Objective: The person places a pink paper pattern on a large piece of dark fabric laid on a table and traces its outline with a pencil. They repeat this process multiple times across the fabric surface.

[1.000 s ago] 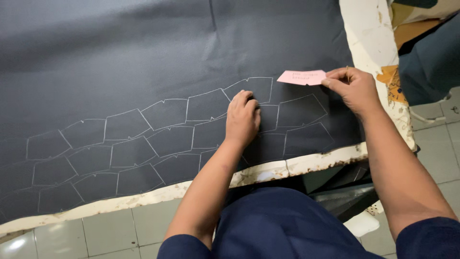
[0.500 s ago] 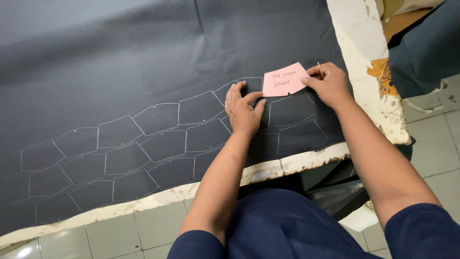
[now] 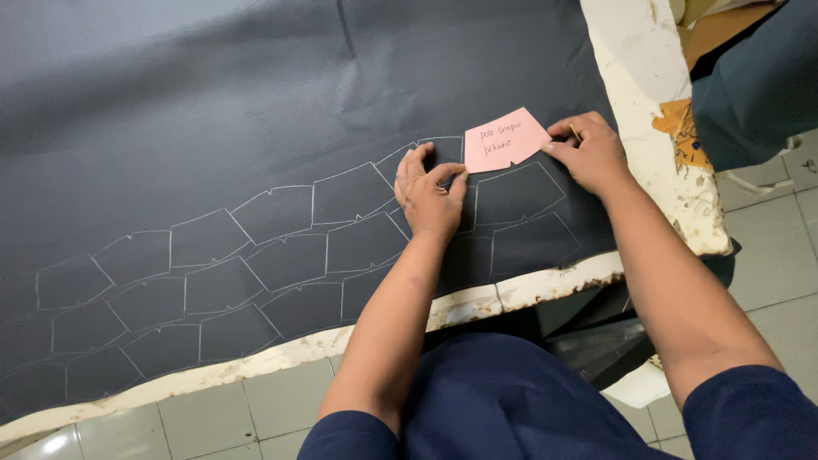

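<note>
Pink paper template point(image 3: 504, 140) between both hands' grip

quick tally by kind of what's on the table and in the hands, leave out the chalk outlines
Pink paper template: 1
Dark grey fabric sheet: 1
Small pencil-like marker in the right hand: 1
Hands on the work, left hand and right hand: 2
White worn table: 1
Total: 6

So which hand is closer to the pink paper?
Both hands touch it. The left hand presses its left edge with fingertips; the right hand holds the pink paper at its right edge.
</note>
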### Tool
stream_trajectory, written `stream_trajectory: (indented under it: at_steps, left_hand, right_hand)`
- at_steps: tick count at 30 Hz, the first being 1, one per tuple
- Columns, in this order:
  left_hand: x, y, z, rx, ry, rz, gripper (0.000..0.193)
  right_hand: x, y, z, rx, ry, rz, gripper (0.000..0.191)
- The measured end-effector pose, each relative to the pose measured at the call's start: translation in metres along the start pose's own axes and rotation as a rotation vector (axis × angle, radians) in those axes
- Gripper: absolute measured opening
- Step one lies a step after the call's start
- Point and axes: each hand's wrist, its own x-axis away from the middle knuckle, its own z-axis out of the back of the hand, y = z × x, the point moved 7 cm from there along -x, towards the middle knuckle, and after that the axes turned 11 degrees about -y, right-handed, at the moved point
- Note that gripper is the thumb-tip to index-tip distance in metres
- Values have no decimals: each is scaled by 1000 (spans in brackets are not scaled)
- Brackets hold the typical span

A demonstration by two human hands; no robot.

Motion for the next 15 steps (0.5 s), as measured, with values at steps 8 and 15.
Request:
stream_trajectory:
  at_steps: [8, 15]
  left_hand:
    - [0, 1, 3, -7, -7, 2, 5]
    - [0, 0, 1, 5, 0, 5, 4]
  right_hand:
    - [4, -1, -2, -46, 10, 10, 23]
    - [6, 1, -3, -91, 31, 56, 23]
